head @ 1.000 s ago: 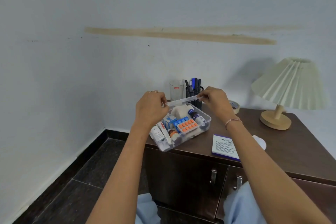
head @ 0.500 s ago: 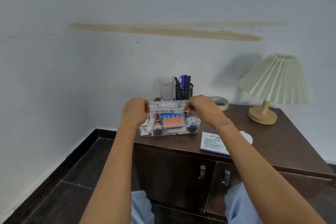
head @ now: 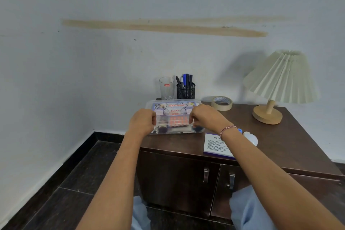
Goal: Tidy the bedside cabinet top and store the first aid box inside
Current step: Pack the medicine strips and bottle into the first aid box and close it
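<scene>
From the head view, the clear lid [head: 174,107] that was held tilted over the first aid box [head: 175,124] a moment ago now lies flat on it. Both the left hand [head: 142,121] and right hand [head: 204,116] are pressed together, pinching the lid's near edge. That looks like closing, so storing comes next. Between the grips the lid reads "Medigold" and "FIRST". Beyond them, a glass [head: 166,87] marked "cello" stands on the worktop [head: 280,136], the box near its left end.
</scene>
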Demonstrator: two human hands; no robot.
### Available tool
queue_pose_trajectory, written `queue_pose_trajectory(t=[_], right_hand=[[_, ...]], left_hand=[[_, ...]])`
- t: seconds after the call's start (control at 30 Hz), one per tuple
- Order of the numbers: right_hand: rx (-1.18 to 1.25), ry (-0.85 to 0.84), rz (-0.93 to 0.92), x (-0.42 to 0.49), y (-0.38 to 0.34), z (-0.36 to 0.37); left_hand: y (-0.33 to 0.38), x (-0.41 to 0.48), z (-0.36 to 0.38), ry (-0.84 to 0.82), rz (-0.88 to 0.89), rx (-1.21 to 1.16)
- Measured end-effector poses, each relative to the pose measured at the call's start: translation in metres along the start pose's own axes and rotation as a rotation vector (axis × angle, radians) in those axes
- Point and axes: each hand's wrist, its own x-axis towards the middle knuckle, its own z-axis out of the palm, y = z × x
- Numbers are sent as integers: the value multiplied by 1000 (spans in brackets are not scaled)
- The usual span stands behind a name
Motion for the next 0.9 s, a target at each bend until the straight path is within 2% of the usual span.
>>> queue_pose_trajectory(t=[0.2, 0.33, 0.4, 0.53, 0.73, 0.9], right_hand=[[74, -26, 5, 0, 4, 2], [199, 143, 76, 1, 18, -3], [190, 160, 102, 3, 17, -1], [120, 44, 103, 8, 9, 7], [-10, -46, 122, 13, -4, 1], [-25, -170, 153, 14, -5, -7]], left_hand=[[0, 4, 0, -44, 25, -8], [-3, 9, -6, 99, 2, -90], [-3, 9, -3, 117, 12, -54], [0, 10, 10, 23, -6, 1], [0, 10, 16, 76, 12, 120], [1, 11, 23, 118, 66, 148]])
